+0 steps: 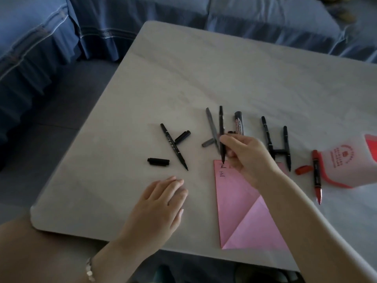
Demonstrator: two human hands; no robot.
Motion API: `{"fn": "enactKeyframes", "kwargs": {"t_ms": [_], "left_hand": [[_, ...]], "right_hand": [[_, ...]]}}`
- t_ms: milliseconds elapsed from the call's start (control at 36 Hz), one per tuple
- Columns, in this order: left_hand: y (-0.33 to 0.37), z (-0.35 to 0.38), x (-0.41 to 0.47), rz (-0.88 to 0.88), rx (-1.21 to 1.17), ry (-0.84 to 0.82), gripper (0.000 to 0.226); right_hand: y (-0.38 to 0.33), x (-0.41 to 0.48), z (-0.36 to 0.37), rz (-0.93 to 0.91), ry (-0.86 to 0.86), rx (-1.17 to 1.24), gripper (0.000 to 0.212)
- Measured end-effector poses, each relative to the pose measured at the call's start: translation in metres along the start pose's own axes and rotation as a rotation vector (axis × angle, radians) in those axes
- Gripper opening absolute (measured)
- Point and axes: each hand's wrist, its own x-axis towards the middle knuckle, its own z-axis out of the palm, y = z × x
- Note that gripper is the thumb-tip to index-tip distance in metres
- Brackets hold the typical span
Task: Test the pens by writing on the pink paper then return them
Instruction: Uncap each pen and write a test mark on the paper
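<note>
A pale, matte table stands before a blue, skirted sofa. The right hand pinches a slim black pen low on its barrel, with the tip touching the far left corner of the folded pink paper. The left hand lies flat on the table, fingers straight, holding nothing. Loose pens and caps lie beyond. A white pouch is cut off at the right edge.

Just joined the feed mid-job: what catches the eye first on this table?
The right hand pinches a slim black pen, its tip at the top edge of the folded pink paper sheet beside two small written characters. The left hand rests on the pale grey table to the paper's left. An uncapped red marker lies at the right, next to its loose red cap.
</note>
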Motion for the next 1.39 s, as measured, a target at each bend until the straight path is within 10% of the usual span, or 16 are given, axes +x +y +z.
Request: {"fn": "enactKeyframes", "kwargs": {"t_ms": [556, 1389], "left_hand": [[0.058, 0.020, 0.035, 0.150, -0.015, -0.160, 0.045], [0.057, 0.025, 0.035, 0.106, -0.208, -0.131, 0.043]], "right_hand": [[0.055, -0.034, -0.053, -0.495, 0.259, -0.169, 0.020], [0.080, -0.007, -0.027, -0.453, 0.575, -0.208, 0.033]]}}
